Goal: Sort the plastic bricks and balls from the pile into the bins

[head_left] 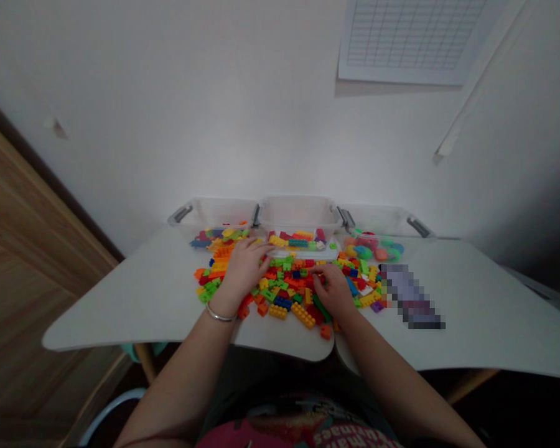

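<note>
A heap of small plastic building bricks (289,287) in red, orange, yellow, green and blue lies spread on a white table (121,298). My left hand (243,266), with a thin bangle on its wrist, rests on the left part of the heap with its fingers stretched out flat over the bricks. On the right part of the heap, my right hand (332,291) has its fingers curled down among the bricks; what is under them is hidden.
Three clear plastic bins stand along the wall: the left bin (214,214), the middle bin (301,214) and the right bin (382,219), each with some coloured pieces. A blurred-out patch (413,297) lies to the right. A wooden door (23,249) stands at left.
</note>
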A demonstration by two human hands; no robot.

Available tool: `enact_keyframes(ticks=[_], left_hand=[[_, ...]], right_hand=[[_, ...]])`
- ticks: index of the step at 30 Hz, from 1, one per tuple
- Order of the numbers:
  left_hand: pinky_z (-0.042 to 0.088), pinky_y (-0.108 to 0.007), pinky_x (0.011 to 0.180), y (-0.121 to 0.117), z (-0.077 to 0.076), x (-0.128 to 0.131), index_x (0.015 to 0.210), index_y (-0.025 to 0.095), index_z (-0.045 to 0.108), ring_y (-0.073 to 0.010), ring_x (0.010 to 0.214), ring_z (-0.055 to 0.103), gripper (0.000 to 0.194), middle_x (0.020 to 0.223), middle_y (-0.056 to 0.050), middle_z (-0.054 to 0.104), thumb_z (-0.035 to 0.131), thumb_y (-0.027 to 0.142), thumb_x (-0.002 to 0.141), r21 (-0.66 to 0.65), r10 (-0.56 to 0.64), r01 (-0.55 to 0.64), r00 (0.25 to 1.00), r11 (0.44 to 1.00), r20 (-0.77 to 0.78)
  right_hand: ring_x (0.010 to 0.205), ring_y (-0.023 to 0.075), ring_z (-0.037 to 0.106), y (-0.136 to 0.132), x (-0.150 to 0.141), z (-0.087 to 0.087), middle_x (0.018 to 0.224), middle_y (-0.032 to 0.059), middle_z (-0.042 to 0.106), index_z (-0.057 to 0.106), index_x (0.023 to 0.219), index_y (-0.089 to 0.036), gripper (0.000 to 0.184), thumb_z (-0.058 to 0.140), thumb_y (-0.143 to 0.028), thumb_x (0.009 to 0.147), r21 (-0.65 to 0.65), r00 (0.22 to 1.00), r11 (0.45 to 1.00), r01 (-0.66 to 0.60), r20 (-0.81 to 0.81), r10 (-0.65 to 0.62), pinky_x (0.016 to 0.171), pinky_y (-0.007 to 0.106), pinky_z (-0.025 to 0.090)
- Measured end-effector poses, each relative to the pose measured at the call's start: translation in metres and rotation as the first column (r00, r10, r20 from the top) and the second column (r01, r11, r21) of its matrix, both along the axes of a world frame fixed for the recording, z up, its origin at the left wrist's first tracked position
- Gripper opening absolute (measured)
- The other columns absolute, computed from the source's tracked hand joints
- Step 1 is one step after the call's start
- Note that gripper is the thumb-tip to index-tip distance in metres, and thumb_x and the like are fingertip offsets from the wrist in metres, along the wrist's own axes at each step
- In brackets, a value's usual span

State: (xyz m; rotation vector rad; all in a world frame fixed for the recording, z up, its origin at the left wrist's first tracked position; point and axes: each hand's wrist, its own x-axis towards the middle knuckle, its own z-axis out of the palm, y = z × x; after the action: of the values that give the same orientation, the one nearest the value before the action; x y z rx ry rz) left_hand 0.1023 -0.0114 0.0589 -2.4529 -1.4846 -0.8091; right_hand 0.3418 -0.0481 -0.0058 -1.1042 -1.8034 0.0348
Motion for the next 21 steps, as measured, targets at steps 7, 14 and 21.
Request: enact_keyframes(ticks=[7, 14, 21], left_hand=[[0.047, -0.039, 0.102, -0.019, -0.024, 0.033, 0.122, 0.020, 0.066, -0.0242, 0.116, 0.061, 0.033, 0.127, -0.006, 0.067, 0.051, 0.025, 0.093, -0.164, 0.025, -0.026, 1.000, 0.986, -0.007], [0.048, -0.040, 0.099, -0.015, -0.026, 0.033, 0.119, 0.019, 0.066, -0.0256, 0.112, 0.062, 0.033, 0.125, -0.009, 0.068, 0.051, 0.020, 0.090, -0.155, 0.143, -0.156, 0.986, 0.976, -0.090], [0.038, -0.052, 0.108, -0.012, -0.035, 0.032, 0.117, 0.022, 0.068, -0.0294, 0.116, 0.059, 0.032, 0.126, -0.008, 0.067, 0.050, 0.023, 0.090, -0.029, 0.198, -0.200, 0.978, 0.979, -0.066]], right_hand=[[0.085, 0.0227, 0.060, -0.001, -0.001, 0.000, 0.086, 0.0069, 0.068, 0.065, 0.090, -0.022, 0.015, 0.051, -0.017, 0.085, -0.011, 1.000, 1.000, 0.003, 0.001, -0.003, 0.081, 0.038, 0.050], [0.084, 0.0227, 0.060, 0.000, 0.000, 0.000, 0.085, 0.0070, 0.068, 0.065, 0.088, -0.021, 0.015, 0.051, -0.016, 0.085, -0.025, 1.000, 1.000, -0.005, 0.002, 0.005, 0.080, 0.039, 0.050], [0.084, 0.0230, 0.060, 0.000, 0.000, 0.000, 0.084, 0.0069, 0.068, 0.065, 0.087, -0.022, 0.015, 0.051, -0.018, 0.086, -0.029, 1.000, 1.000, 0.000, 0.002, 0.000, 0.081, 0.039, 0.050]])
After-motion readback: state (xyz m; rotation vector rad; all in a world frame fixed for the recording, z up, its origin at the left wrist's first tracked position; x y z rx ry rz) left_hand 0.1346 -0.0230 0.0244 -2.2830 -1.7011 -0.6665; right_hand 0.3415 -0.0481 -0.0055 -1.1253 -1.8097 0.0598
